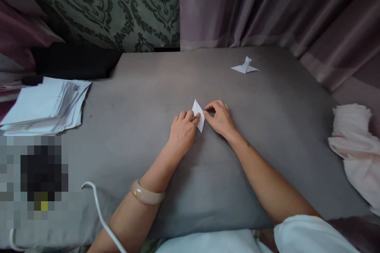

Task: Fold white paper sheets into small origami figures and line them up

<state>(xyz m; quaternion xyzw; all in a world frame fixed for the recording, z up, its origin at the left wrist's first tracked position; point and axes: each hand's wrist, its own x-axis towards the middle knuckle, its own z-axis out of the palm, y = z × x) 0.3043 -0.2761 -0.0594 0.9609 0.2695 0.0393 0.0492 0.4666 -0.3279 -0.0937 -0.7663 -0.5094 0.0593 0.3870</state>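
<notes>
- Head view: gray cloth surface (142,95) spreads wide, its far edge crossing the upper frame.
- White folded-paper diamond (202,121), pointed at both ends, lies at frame center.
- Left hand (184,127) curled, thumb upon it; right hand (220,119) half-curled at its right edge; whether either grips, I cannot tell.

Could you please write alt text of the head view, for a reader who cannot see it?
A person's left hand rests on a folded white paper on a grey cloth, the right hand at the paper's right edge. Farther back sits a winged paper figure; a stack of papers lies at left.
</notes>
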